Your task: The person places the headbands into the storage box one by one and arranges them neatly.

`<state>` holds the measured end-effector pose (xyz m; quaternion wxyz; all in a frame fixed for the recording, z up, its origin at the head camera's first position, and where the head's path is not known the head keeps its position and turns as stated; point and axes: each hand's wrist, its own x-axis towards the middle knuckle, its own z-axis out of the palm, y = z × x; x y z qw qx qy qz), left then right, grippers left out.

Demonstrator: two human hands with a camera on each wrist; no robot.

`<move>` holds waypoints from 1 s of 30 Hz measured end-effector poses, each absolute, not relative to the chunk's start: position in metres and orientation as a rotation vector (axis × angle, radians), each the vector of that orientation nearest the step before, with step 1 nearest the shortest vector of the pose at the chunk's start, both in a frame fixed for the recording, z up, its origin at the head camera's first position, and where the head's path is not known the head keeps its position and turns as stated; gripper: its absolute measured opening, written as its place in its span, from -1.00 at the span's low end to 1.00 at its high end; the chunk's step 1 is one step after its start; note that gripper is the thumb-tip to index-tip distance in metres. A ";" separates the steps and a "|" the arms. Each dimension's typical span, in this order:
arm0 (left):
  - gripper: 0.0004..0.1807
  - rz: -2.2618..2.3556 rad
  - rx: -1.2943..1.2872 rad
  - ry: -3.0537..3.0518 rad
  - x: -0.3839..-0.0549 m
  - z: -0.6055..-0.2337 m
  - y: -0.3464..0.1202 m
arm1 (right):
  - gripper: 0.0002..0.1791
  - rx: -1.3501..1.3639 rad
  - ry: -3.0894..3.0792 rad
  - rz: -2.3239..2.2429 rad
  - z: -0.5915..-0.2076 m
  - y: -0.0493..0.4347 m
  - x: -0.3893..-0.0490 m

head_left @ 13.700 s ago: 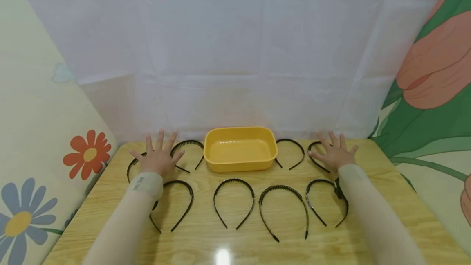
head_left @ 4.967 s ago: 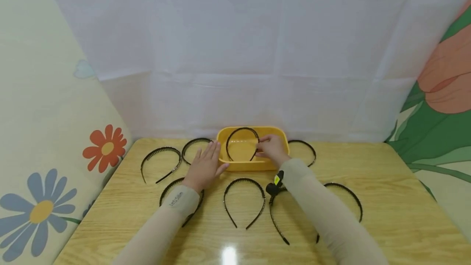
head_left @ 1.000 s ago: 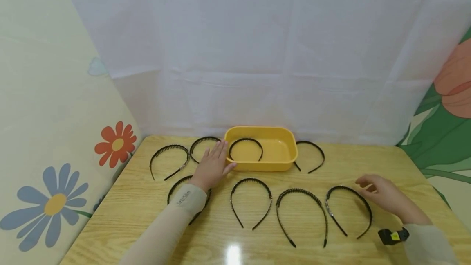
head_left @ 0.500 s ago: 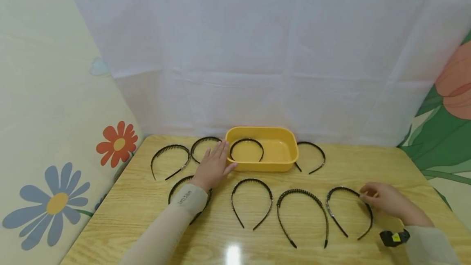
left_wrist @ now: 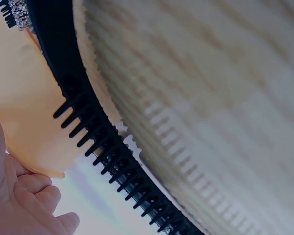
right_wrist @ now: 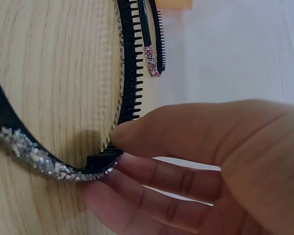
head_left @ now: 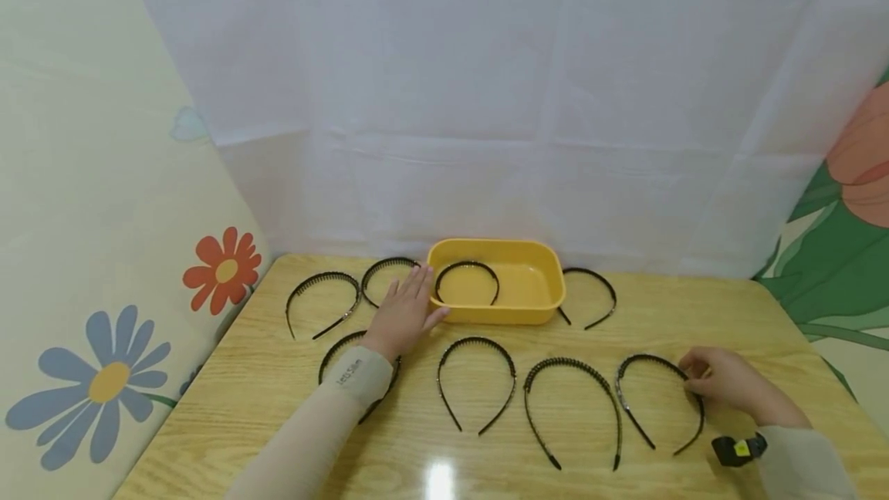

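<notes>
In the head view my right hand [head_left: 725, 384] pinches the upper right side of a black toothed headband [head_left: 620, 392] at the table's right. The right wrist view has its thumb pressed on the toothed band [right_wrist: 130, 58] and the fingers behind it, beside silvery glitter. My left hand [head_left: 399, 319] lies with straight fingers against the left end of a yellow plastic basket [head_left: 496, 316]. Inside that basket is one black headband [head_left: 467, 263]. Close to the left wrist camera, another toothed headband [left_wrist: 103, 132] crosses in front of the basket wall [left_wrist: 34, 98].
Three more headbands show in the front row: one partly under my left wrist, a middle headband [head_left: 475, 340], and a wider headband [head_left: 566, 362]. Others lie at the back left [head_left: 322, 276] and back right [head_left: 590, 272]. A white cloth [head_left: 486, 137] hangs behind the wooden table [head_left: 229, 423].
Earlier my right hand set a headband into the basket, then moved to the right front headband. Over the last second its fingers closed on that band. My left hand stays at the basket.
</notes>
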<state>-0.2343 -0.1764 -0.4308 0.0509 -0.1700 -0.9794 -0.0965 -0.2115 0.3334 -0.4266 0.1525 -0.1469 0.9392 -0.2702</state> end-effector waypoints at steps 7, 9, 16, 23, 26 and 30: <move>-0.11 -0.292 -0.520 -2.983 -0.235 -0.427 -0.176 | -0.78 -0.405 2.720 -0.782 -0.426 0.333 -0.212; -0.11 -0.290 -0.515 -2.982 -0.235 -0.426 -0.177 | -0.78 -0.395 2.723 -0.791 -0.426 0.332 -0.212; -0.12 -0.289 -0.506 -2.981 -0.236 -0.428 -0.178 | -0.78 -0.349 2.770 -0.818 -0.427 0.332 -0.212; -0.12 -0.272 -0.501 -2.982 -0.234 -0.429 -0.176 | -0.74 -0.292 2.839 -0.797 -0.425 0.338 -0.211; -0.12 -0.265 -0.499 -2.989 -0.233 -0.430 -0.176 | -0.72 -0.293 2.850 -0.793 -0.425 0.340 -0.211; -0.11 -0.271 -0.497 -2.995 -0.233 -0.431 -0.176 | -0.68 -0.233 2.822 -0.838 -0.423 0.341 -0.212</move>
